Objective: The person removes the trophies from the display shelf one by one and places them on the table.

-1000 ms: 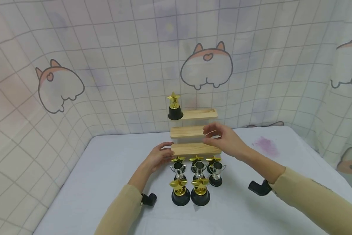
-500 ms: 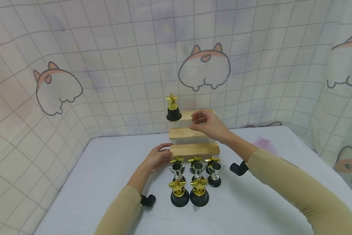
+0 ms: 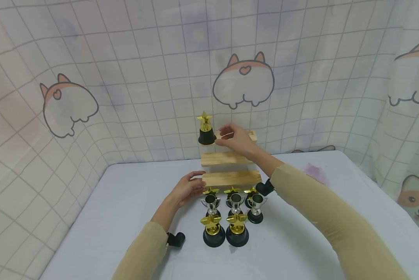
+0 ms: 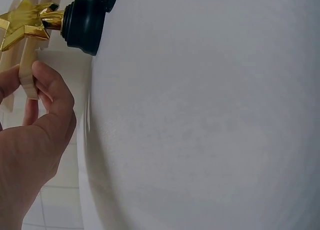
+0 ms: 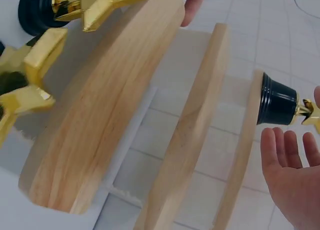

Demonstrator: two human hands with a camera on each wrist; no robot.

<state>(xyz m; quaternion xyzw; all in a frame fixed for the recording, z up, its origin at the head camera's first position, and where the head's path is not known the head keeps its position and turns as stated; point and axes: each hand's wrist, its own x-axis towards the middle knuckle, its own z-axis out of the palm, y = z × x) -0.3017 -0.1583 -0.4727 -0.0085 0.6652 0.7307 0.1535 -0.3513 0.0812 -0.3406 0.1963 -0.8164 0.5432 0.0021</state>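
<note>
A three-step wooden stand (image 3: 232, 178) rises at the back of the table. On the left end of its top step stands a gold star trophy (image 3: 206, 136) with a black base. My right hand (image 3: 238, 140) is just right of this trophy, thumb and fingers parted; in the right wrist view the fingers (image 5: 282, 147) lie close to the black base (image 5: 277, 101), with no clear contact. My left hand (image 3: 187, 188) holds the left end of the lowest step; the left wrist view has thumb and fingers pinching the board's end (image 4: 28, 82).
Before the stand, more trophies stand in rows: gold stars at the back, silver cups (image 3: 235, 202) in the middle, two gold star trophies (image 3: 237, 231) in front. A checked cloth (image 3: 153, 97) hangs behind the white table (image 3: 132, 202).
My right hand has moved left and up, from beside the middle step to the trophy on the top step. The left hand keeps its hold on the lowest step.
</note>
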